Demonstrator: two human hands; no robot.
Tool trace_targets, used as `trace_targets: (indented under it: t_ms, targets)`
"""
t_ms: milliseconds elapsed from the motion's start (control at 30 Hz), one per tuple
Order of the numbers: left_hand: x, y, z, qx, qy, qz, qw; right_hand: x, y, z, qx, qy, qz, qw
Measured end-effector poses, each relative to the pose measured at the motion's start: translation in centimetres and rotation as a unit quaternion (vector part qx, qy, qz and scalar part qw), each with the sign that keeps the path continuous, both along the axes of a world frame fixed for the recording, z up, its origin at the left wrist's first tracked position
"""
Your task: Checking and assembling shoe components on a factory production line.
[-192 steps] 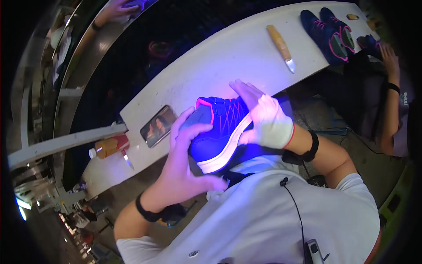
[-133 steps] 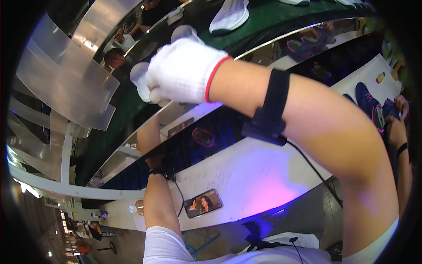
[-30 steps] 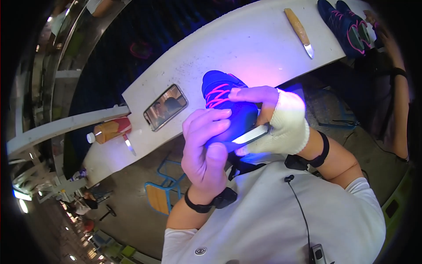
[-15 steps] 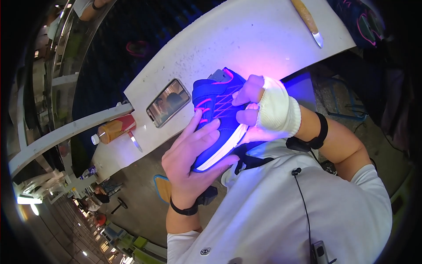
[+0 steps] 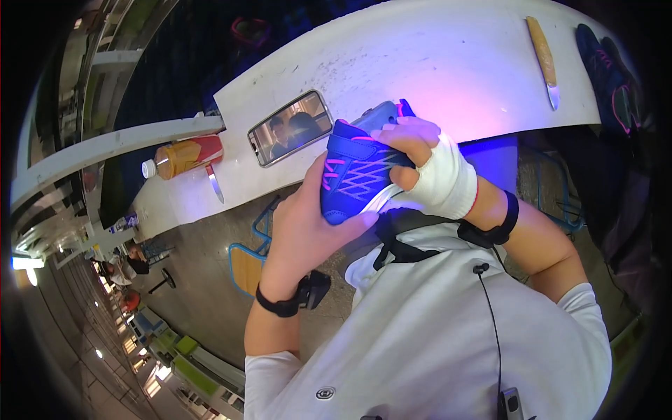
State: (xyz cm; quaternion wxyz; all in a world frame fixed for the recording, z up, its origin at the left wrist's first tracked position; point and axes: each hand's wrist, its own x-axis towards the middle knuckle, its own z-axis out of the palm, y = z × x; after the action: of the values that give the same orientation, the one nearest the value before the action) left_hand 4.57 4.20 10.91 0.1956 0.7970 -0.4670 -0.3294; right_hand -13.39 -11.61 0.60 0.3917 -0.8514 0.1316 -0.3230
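A blue sneaker (image 5: pixel 360 170) with pink and pale crisscross laces and a white sole is held up at the near edge of the white table. A grey piece like a shoe last (image 5: pixel 379 117) fills its opening. My left hand (image 5: pixel 313 217) wraps the toe end, with the thumb along the front near the sole. On the shoe's right side, my right hand (image 5: pixel 425 166), in a white fingerless glove, grips the upper near the opening, its fingers bent. The sneaker's underside and far side are hidden.
A phone (image 5: pixel 290 128) lies on the white table (image 5: pixel 448 70), its screen lit. To the left are a bottle (image 5: pixel 187 156) and a knife blade (image 5: pixel 214 183); at the right lies a wooden-handled knife (image 5: pixel 542 59). More dark shoes (image 5: pixel 607 77) are at the far right. A stool (image 5: pixel 246 269) stands below.
The sneaker has turned in my hands, so its laced front faces me more and less of the white sole shows. My left hand has shifted round the toe. The whole view has swung slightly.
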Motion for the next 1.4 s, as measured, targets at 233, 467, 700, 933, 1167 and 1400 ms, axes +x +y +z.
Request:
trace_targets:
  t_ms: [233,467,700,933,1167,1400]
  targets:
    - [-1.9,-2.1,0.0,0.039,-0.126,0.03,0.991,0.0,-0.1,-1.4,-0.206,-0.087,-0.002,0.975]
    - [-0.9,-2.1,4.1,-0.081,0.091,-0.147,0.982,-5.5,-0.1,0.2,0.001,-0.066,-0.104,0.992]
    - [-10.6,-6.4,-4.4,-0.409,0.09,-0.11,0.902,-10.4,-2.4,12.0,0.005,0.002,-0.031,1.0]
    - [-10.0,-6.1,-8.7,-0.429,0.129,-0.01,0.894,-9.6,-1.8,12.4,-0.038,0.026,-0.005,0.999]
    - [-11.0,-6.0,-5.8,-0.503,0.218,0.009,0.836,-8.1,-1.6,13.2,-0.011,0.048,-0.027,0.998]
    - [-8.3,-7.4,-6.1,-0.546,0.234,-0.063,0.802,-7.4,-1.8,12.6,-0.027,0.011,0.054,0.998]
